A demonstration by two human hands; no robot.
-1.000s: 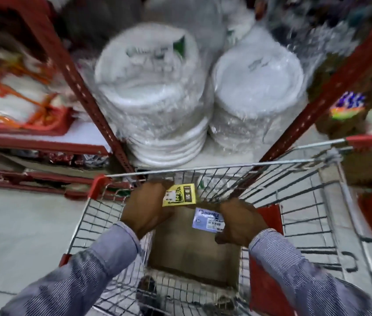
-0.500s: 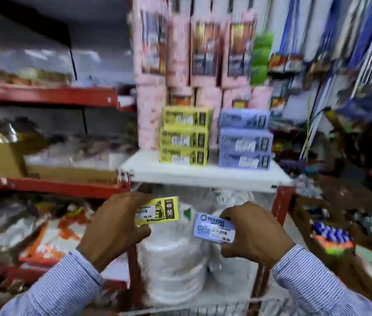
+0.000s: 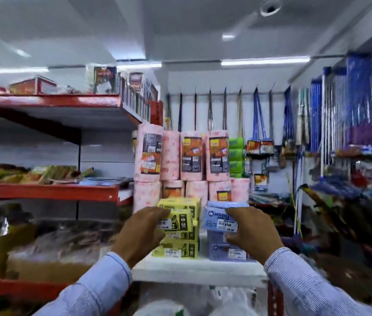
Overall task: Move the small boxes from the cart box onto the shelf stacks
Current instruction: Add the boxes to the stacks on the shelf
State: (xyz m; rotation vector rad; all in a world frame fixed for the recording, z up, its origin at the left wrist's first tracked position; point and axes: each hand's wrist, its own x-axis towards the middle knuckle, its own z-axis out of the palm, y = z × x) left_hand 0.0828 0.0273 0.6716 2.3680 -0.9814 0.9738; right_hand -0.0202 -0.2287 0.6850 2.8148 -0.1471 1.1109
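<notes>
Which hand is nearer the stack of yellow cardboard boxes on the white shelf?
Left. The left hand holds a small yellow box right at the stack of yellow cardboard boxes; the right hand holds a pale blue box over the neighbouring blue stack.

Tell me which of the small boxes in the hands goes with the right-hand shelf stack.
The blue box in the right hand: it matches the blue stack directly below it. The left hand holds the yellow box over the yellow stack.

Glossy printed yellow box (image 3: 176, 222) and blue box (image 3: 219, 221), probably card; smooth white shelf (image 3: 194, 270) at six o'clock; striped cloth sleeves (image 3: 306, 283).
</notes>
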